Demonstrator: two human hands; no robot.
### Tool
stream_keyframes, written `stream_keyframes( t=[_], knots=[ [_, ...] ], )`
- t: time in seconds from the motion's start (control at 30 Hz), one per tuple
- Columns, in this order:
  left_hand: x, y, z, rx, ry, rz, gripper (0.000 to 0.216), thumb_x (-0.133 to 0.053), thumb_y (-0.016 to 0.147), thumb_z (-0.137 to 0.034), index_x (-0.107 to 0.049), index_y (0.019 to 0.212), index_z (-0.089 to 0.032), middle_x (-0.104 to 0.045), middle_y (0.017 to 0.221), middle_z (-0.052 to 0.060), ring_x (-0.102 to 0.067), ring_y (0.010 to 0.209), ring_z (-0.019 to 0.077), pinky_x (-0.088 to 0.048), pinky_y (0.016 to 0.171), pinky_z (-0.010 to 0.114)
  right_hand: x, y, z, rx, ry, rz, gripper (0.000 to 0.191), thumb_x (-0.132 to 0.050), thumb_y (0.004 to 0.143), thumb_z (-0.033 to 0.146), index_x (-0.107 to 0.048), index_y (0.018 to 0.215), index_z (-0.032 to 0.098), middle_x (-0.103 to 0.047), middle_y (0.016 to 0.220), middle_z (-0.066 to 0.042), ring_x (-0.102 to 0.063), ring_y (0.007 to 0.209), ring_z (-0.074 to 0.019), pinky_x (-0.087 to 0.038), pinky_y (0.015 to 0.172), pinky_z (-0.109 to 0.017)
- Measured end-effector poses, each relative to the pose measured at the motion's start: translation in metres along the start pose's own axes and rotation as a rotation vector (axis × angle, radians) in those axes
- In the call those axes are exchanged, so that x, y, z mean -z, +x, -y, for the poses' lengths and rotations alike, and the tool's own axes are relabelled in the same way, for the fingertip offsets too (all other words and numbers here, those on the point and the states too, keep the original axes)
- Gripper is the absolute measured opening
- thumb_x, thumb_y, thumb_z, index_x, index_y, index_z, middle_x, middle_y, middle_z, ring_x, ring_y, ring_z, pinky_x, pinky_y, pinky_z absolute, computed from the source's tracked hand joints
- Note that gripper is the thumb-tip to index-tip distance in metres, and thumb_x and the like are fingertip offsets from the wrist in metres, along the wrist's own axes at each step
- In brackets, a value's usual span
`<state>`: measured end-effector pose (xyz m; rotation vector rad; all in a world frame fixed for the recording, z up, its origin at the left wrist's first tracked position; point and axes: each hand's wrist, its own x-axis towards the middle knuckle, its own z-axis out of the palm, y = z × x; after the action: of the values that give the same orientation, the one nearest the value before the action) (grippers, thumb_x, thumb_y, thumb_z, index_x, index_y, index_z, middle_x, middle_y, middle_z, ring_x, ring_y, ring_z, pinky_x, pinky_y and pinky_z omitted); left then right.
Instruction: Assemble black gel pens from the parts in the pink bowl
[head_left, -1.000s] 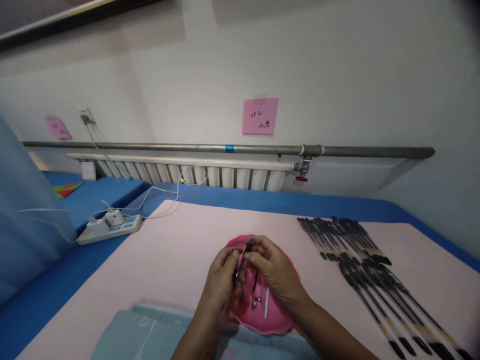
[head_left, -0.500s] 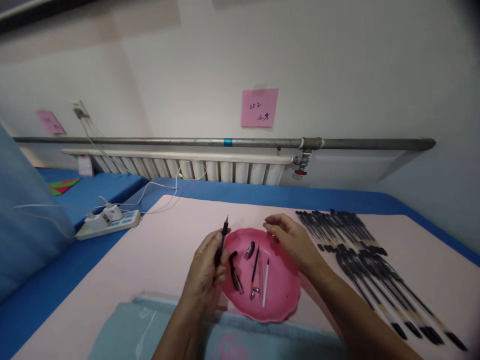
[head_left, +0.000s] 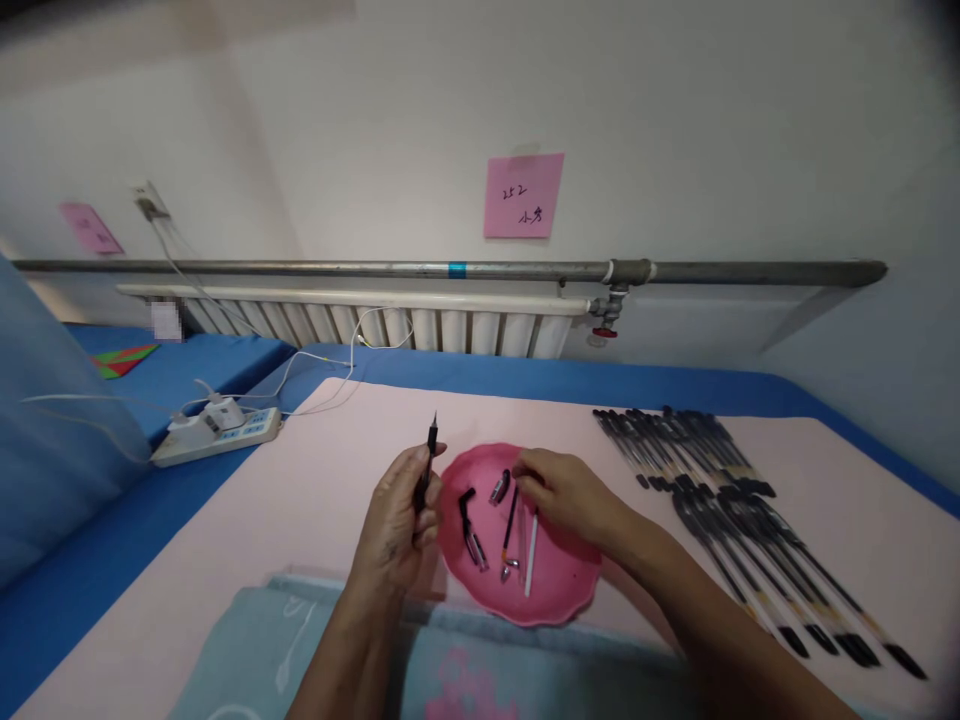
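Note:
My left hand (head_left: pixel 401 515) is wrapped round a black pen (head_left: pixel 430 455), held upright with its pointed tip up, left of a pink scalloped plate (head_left: pixel 559 600). My right hand (head_left: pixel 566 490) is over the plate's upper right part. Its fingertips are curled together by the top end of a thin dark refill (head_left: pixel 511 522); whether they grip anything is hidden. Beside them lies a short black pen cap (head_left: pixel 499 487). The plate also carries a black and clear pen part (head_left: pixel 471 532), a white stick (head_left: pixel 532 555) and small silvery pieces (head_left: pixel 510 568).
Rows of black pens (head_left: pixel 787 560) lie on the pink table cover (head_left: pixel 330 490) at right. A folded light-blue cloth (head_left: pixel 337 650) lies along the front. A power strip (head_left: pixel 217 437) with white cables is at left. Behind are a radiator (head_left: pixel 442 330) and pipe (head_left: pixel 337 270).
My right hand has moved down and left over the plate, its fingers closing together near the refill's top. My left hand, still round the pen, has shifted slightly left. The view has tilted slightly.

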<state>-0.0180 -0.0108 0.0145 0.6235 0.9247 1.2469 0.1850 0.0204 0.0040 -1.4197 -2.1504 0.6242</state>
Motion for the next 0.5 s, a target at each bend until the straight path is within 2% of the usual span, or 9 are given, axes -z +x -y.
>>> stream_keyframes(
  t=[0.17,0.33,0.5],
  knots=[
    [0.001,0.000,-0.002,-0.005,-0.020,-0.013,0.032,-0.064,0.073,-0.044,-0.058,0.093,-0.019,-0.036,0.047,-0.011,-0.017,0.033,0.0002,-0.007,0.033,0.014,0.004,-0.003,0.009,0.012,0.002,0.076,0.018,-0.045,0.075,0.012,-0.061,0.072,0.020,-0.064,0.072,-0.001,-0.055,0.066,-0.0155,-0.036,0.061,-0.025],
    [0.001,0.000,-0.002,0.020,-0.033,-0.010,0.034,-0.066,0.071,-0.044,-0.058,0.093,-0.019,-0.038,0.047,-0.011,-0.017,0.032,0.0001,-0.008,0.033,0.014,0.003,-0.012,0.020,0.015,0.084,0.293,0.021,-0.049,0.063,0.003,-0.061,0.058,0.020,-0.063,0.060,0.001,-0.053,0.055,-0.0135,-0.033,0.051,-0.022],
    [0.002,0.000,0.000,0.036,-0.018,-0.007,0.035,-0.066,0.071,-0.044,-0.058,0.095,-0.019,-0.040,0.049,-0.010,-0.019,0.033,0.0000,-0.008,0.033,0.014,-0.007,-0.020,0.030,0.039,0.021,0.312,0.020,-0.053,0.059,0.001,-0.060,0.052,0.018,-0.061,0.057,0.000,-0.047,0.051,-0.0114,-0.026,0.048,-0.023]
  ],
)
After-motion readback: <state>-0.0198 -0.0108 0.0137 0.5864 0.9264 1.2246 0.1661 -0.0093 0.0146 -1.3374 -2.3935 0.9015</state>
